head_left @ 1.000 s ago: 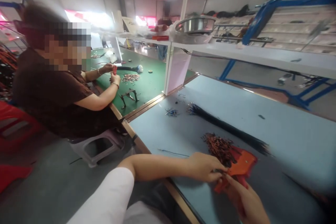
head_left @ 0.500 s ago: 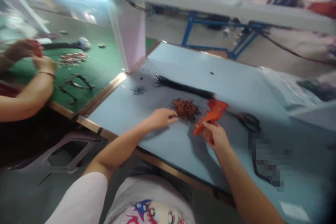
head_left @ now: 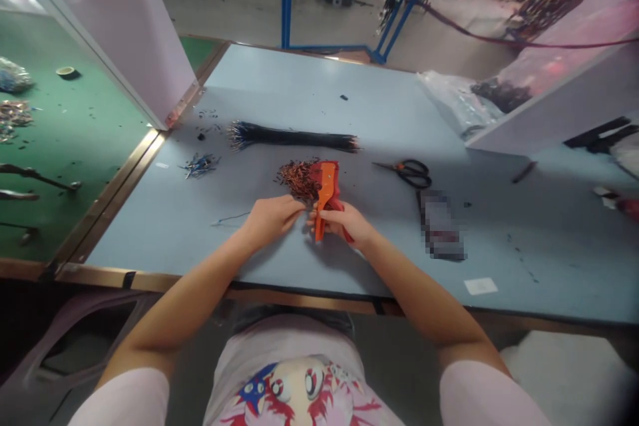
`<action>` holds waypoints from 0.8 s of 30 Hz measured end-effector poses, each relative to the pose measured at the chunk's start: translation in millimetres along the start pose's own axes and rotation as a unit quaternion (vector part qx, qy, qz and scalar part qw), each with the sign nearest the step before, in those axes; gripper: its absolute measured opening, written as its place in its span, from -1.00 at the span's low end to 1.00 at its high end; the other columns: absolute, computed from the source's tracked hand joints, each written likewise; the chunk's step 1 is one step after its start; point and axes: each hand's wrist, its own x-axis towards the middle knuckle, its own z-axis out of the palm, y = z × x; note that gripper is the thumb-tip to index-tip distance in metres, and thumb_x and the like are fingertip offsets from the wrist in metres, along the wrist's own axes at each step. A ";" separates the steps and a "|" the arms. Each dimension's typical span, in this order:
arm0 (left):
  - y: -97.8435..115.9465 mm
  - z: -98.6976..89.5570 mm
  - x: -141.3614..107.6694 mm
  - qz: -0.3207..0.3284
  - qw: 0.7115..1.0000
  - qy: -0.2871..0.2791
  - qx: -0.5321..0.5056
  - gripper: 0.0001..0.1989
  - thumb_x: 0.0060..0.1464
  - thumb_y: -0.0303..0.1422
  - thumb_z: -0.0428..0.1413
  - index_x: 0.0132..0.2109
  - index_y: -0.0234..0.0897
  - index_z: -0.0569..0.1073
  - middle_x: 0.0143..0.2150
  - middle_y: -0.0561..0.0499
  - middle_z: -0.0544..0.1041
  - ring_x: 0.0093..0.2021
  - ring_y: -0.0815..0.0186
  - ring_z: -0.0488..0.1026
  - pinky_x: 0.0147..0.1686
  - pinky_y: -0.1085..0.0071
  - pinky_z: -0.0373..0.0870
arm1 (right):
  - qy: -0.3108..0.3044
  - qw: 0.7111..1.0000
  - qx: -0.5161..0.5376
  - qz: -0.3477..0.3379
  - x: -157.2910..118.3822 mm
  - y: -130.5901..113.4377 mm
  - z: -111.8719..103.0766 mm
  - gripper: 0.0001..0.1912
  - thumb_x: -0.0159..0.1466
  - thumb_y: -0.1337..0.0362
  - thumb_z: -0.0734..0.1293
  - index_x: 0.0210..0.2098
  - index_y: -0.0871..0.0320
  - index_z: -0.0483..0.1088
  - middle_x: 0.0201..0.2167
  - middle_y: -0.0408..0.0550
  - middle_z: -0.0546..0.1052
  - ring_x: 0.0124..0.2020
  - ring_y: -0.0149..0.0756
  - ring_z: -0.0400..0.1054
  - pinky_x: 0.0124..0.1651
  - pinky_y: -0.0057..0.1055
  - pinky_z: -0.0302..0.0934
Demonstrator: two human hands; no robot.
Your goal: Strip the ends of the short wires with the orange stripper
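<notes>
Beside the pile (head_left: 294, 177), my right hand (head_left: 353, 223) grips the tool (head_left: 327, 185), likely light, stiff; best held by its handles (head_left: 319, 229). Left hand (head_left: 272, 218): can't tell.

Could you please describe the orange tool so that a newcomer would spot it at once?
On the light-blue table, find the right hand. It grips the orange tool, which has a pile of small brownish pieces at its left. Bright orange-and-red colouring sets it apart from the black-handled scissors.
</notes>
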 end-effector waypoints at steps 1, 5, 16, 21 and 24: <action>-3.6 -2.0 0.4 -0.009 1.000 0.015 0.020 -0.77 0.19 -0.33 -0.08 -0.16 -0.15 0.47 -0.32 0.04 0.51 -0.31 0.36 0.43 -0.39 0.50 0.22 | -0.014 1.000 -0.003 0.012 1.2 -0.3 -1.1 -0.67 -0.02 0.32 0.44 -0.26 0.21 0.35 -0.29 0.02 0.51 -0.28 -0.16 0.45 -0.28 -0.21 0.38; -20.2 -11.6 2.3 -0.094 0.987 0.128 0.038 -0.80 0.17 -0.34 -0.06 -0.20 -0.22 0.46 -0.29 0.01 0.51 -0.27 0.34 0.42 -0.31 0.47 0.25 | -0.063 0.998 0.002 -0.011 8.6 -3.3 -9.0 -0.68 0.00 0.33 0.43 -0.23 0.23 0.39 -0.02 0.15 0.43 0.00 -0.03 0.33 -0.21 -0.18 0.38; -41.5 -16.3 4.9 -0.173 0.955 0.239 -0.020 -0.85 0.08 -0.39 0.01 -0.23 -0.21 0.46 -0.33 0.04 0.52 -0.42 0.40 0.37 -0.36 0.47 0.27 | -0.280 0.954 -0.027 0.103 -4.1 -28.4 -37.2 -0.63 0.15 0.15 0.33 -0.15 0.31 0.33 -0.19 0.23 0.52 -0.21 -0.06 0.47 -0.21 -0.15 0.36; -48.2 -15.8 4.7 -0.188 0.951 0.244 -0.008 -0.86 0.05 -0.41 -0.01 -0.29 -0.29 0.45 -0.35 0.00 0.49 -0.38 0.37 0.38 -0.31 0.46 0.28 | -0.277 0.949 -0.055 0.139 19.5 -19.2 -21.1 -0.71 0.13 0.26 0.35 -0.19 0.31 0.34 -0.13 0.26 0.50 -0.17 -0.06 0.46 -0.25 -0.19 0.38; -42.9 -14.6 4.7 -0.195 0.954 0.228 -0.012 -0.86 0.03 -0.44 -0.01 -0.30 -0.28 0.44 -0.35 0.00 0.49 -0.33 0.36 0.40 -0.29 0.46 0.28 | -0.224 0.971 -0.034 0.077 35.0 -23.1 -15.1 -0.73 0.13 0.28 0.34 -0.19 0.29 0.38 -0.08 0.23 0.48 -0.08 -0.04 0.42 -0.24 -0.18 0.38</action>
